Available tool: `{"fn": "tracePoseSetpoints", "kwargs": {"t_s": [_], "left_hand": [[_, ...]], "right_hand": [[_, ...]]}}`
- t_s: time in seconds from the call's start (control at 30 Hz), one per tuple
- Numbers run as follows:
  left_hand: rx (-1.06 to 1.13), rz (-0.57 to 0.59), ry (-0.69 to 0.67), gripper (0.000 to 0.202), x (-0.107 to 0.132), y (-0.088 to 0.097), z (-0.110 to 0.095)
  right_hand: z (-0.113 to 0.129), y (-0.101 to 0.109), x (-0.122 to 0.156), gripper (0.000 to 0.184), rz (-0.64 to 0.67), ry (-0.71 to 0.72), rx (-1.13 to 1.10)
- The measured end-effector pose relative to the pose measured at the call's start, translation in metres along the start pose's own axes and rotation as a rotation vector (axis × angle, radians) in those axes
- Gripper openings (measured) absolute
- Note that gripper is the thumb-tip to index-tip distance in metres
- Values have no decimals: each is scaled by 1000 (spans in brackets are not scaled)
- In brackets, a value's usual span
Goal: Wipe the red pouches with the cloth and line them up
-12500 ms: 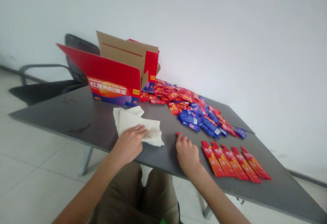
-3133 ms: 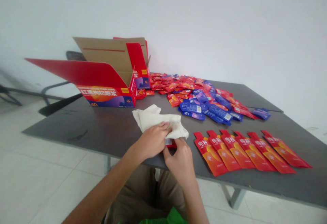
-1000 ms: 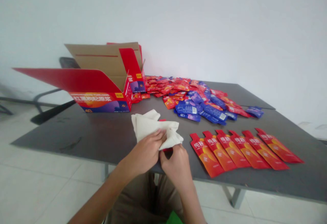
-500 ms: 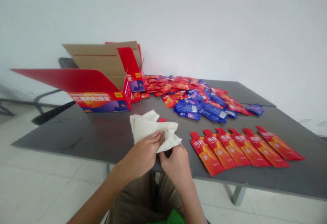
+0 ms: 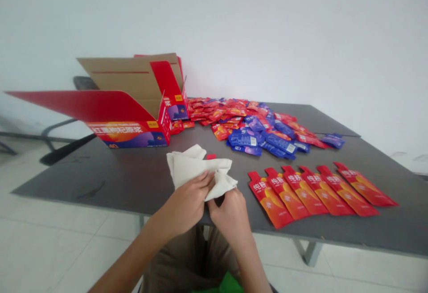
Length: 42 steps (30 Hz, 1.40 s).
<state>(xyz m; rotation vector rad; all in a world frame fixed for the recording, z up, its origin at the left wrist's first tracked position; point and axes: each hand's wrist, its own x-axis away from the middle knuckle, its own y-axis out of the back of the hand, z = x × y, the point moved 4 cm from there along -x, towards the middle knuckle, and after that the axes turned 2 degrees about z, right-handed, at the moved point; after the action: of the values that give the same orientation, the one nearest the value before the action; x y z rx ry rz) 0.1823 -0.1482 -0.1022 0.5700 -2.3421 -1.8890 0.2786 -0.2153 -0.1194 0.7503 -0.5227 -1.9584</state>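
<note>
Both hands close together at the near edge of the table (image 5: pixel 133 177), about mid-length. Left hand (image 5: pixel 187 206): fingers bent, gripping a bunched fold of the white cloth (image 5: pixel 192 170). Right hand (image 5: pixel 231 210): at the cloth's near right corner, thumb and fingers curled in; fingertips hidden under the cloth, so cannot tell what they grasp. Cloth lies rumpled on the table, near middle, left of the row. A red tab (image 5: pixel 211 156) shows past its far edge; the rest covered.

Row (image 5: pixel 302 195) to the right of the right hand: six red sachets, flat, side by side, necks to the far side, lower ends slanting right. Heap (image 5: pixel 227 113) beyond, far middle to right: red and blue sachets mixed, blue mostly on its near side. Near box (image 5: pixel 127 133) on the left, flaps up; far box (image 5: pixel 176 91) behind it, beside the heap. Dark chair (image 5: pixel 68 147) at far left.
</note>
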Motion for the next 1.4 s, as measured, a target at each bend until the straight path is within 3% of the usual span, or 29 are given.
{"fn": "tracePoseSetpoints", "kwargs": {"t_s": [0.23, 0.47, 0.7, 0.93, 1.17, 1.33, 1.4], "left_hand": [[-73, 96, 189, 64, -38, -1, 29], [-27, -3, -20, 60, -3, 0, -1], [-85, 72, 189, 64, -41, -2, 32], [11, -28, -11, 63, 1, -3, 4], [-75, 61, 188, 65, -44, -3, 32], [-13, 0, 16, 63, -11, -1, 6], [10, -21, -22, 61, 0, -1, -1]], "right_hand": [[5, 5, -2, 33, -40, 53, -58], [-2, 0, 0, 18, -20, -2, 25], [5, 5, -3, 31, -41, 64, -45], [-2, 0, -1, 19, -19, 2, 26], [5, 5, -2, 33, -46, 69, -61], [-2, 1, 0, 14, -32, -12, 20], [-3, 0, 0, 14, -23, 3, 23]]}}
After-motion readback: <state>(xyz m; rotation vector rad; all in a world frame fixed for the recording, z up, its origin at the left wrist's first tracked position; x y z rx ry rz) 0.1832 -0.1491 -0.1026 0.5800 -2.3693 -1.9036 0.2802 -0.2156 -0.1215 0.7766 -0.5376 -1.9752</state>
